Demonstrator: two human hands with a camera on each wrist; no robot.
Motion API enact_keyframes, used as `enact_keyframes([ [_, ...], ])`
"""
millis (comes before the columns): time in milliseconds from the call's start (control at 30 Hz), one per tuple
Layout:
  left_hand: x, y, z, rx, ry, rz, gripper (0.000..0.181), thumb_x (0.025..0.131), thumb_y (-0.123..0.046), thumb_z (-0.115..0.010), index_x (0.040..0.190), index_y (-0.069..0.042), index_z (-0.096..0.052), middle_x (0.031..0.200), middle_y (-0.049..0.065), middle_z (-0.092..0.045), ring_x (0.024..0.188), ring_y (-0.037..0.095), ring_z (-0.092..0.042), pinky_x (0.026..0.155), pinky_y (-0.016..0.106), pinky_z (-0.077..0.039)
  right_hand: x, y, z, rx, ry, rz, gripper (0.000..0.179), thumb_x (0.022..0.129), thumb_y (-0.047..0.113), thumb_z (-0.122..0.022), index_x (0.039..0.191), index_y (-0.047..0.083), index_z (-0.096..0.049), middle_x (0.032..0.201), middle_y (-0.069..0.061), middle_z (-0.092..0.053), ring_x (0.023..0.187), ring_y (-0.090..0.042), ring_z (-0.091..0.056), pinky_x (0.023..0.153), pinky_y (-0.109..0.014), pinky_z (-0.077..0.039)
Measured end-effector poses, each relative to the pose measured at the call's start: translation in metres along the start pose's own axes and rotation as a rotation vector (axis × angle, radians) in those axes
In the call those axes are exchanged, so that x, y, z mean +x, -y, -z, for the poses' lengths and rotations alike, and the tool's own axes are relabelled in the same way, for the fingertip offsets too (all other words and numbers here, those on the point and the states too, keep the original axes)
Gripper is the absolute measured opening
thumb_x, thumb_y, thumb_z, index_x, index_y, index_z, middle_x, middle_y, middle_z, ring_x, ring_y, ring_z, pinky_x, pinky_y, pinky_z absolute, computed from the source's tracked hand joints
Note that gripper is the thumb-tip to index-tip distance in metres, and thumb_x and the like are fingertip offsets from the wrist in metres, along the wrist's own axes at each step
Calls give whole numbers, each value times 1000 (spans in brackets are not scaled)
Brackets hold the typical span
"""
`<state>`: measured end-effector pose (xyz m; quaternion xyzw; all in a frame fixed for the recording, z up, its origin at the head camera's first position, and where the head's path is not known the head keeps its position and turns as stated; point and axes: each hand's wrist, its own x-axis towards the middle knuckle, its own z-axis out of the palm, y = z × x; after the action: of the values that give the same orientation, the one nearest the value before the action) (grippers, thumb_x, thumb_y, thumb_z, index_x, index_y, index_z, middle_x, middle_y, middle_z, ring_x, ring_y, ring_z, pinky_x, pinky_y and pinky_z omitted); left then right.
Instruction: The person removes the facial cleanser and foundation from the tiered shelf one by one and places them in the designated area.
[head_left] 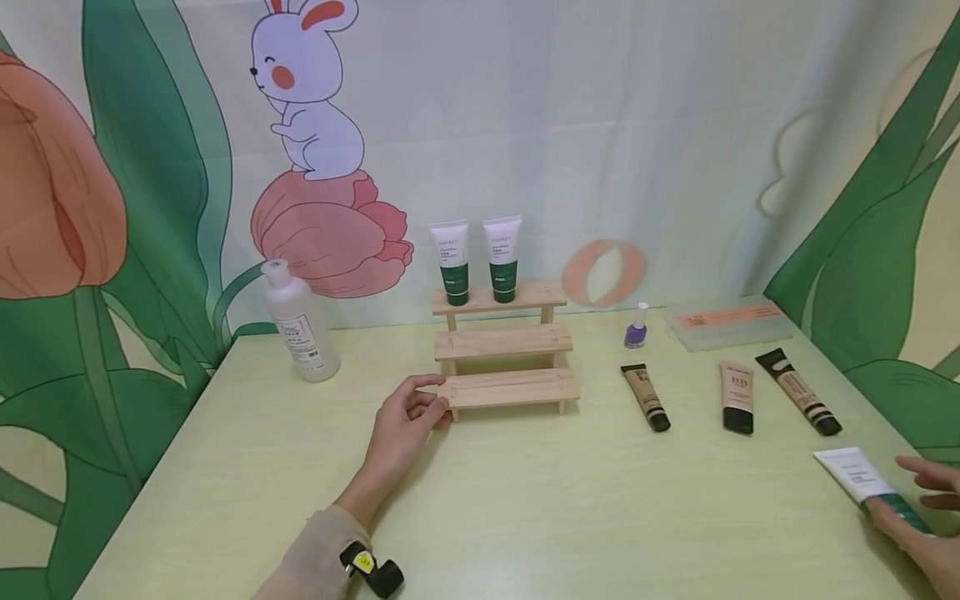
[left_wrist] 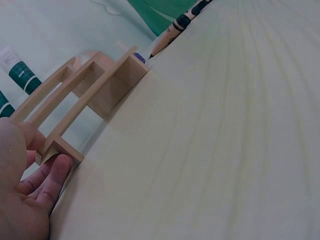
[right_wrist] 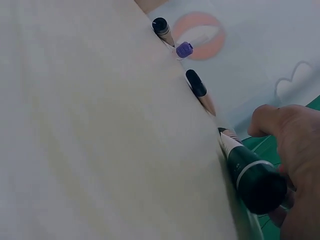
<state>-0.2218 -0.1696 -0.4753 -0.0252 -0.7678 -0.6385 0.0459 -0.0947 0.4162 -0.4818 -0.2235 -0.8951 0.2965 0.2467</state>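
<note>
**Fingers of the right hand (head_left: 932, 554) spread astride a white-and-green tube (head_left: 858, 475)**

The tube lies on the worktop (head_left: 585, 500) just beside its right edge, flat white end aimed toward the far edge, green end by the hand. Thumb and fingers stand wide, not wrapped round it; whether the thumb presses on it, I cannot tell. A good pick-up, I judge, means closing on the green part, gently since the body looks soft, and lifting clear before moving sideways.

Nearest to it, toward the far edge, lie three tan-and-black tubes: a striped one (head_left: 798, 392), a pink-toned one (head_left: 738, 396) and a slim one (head_left: 645, 396). A path on their near side should avoid sweeping them.

At the middle, the left hand (head_left: 401, 425) pinches the left end of the wooden stand's (head_left: 510, 390) lowest step. Light, level pressure seems best: two matching tubes (head_left: 449, 262) (head_left: 503, 260) stand cap down on the top step and could topple.

Farther out, a purple polish bottle (head_left: 636, 327) and a clear box (head_left: 727, 323) sit by the far edge, a white bottle (head_left: 296, 321) near the far left corner.
</note>
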Motion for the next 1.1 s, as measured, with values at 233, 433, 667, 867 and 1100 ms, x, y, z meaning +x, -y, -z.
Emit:
enact_keyframes([
  [233,-1,1,1,-1,3,2,33,109,-11,-73,141,-16,-71,107,15,-80,95,28,-82,89,30,-65,8,20,3,33,-13,51,63,97,4,-79,156,-3,-57,140,-33,-60,97,25,-24,77,-24,-29],
  [433,-3,0,-1,-3,3,-10,32,109,-11,-74,141,-14,-71,106,15,-80,95,28,-82,89,30,-65,15,47,1,164,-67,67,59,98,5,-81,153,4,-62,130,12,-62,99,24,-35,83,-17,-34],
  [667,-3,-3,0,-1,-2,-9,32,108,-9,-73,140,-13,-71,106,15,-80,95,28,-82,88,30,-66,27,87,-1,393,2,216,65,101,6,-80,160,15,-55,141,29,-49,117,15,-53,90,-1,-43],
  [867,-2,-2,1,2,-3,-7,33,108,-9,-73,140,-14,-71,106,15,-80,94,28,-82,88,30,-66,37,131,-12,514,92,282,72,96,5,-86,160,16,-53,144,17,-56,121,4,-64,89,-4,-53],
  [1100,-1,-1,0,-1,-6,-3,33,108,-8,-74,140,-15,-71,105,14,-80,94,27,-82,86,29,-66,49,182,-44,583,178,387,75,96,5,-88,161,13,-51,143,14,-57,123,-3,-64,89,-8,-56],
])
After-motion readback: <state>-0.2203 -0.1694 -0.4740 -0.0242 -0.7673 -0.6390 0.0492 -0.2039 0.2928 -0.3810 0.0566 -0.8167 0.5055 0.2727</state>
